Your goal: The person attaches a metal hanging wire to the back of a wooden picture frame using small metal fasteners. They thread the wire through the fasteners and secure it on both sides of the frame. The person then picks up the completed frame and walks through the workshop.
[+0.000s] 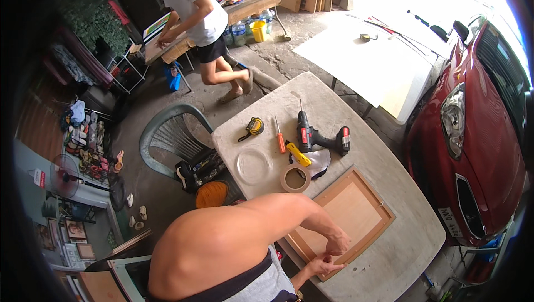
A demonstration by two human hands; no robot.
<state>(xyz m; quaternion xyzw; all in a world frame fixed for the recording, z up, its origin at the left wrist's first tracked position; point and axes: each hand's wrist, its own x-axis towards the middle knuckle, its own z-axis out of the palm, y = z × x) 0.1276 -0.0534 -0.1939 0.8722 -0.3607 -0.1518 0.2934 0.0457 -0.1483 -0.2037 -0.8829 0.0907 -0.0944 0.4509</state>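
A rectangular wooden frame (371,192) with a pale panel inside lies on the worn, light table (384,268). My left hand (336,243) reaches over its near side, fingers curled together. What they hold, if anything, is too small to make out. Close below it, my right hand (324,266) rests at the frame's near corner, index finger stretched out and thumb apart. Beyond the frame lie a roll of tape (295,178), a yellow utility knife (298,154), an orange-handled screwdriver (280,141), a cordless drill (322,139), a tape measure (255,126) and a clear round lid (253,166).
A green plastic chair (175,129) stands against the table's left side. At right is a parked red car (473,135); before it, a white board (361,57) bears another tape measure. A person in a white shirt (206,18) leans over a far workbench (250,6).
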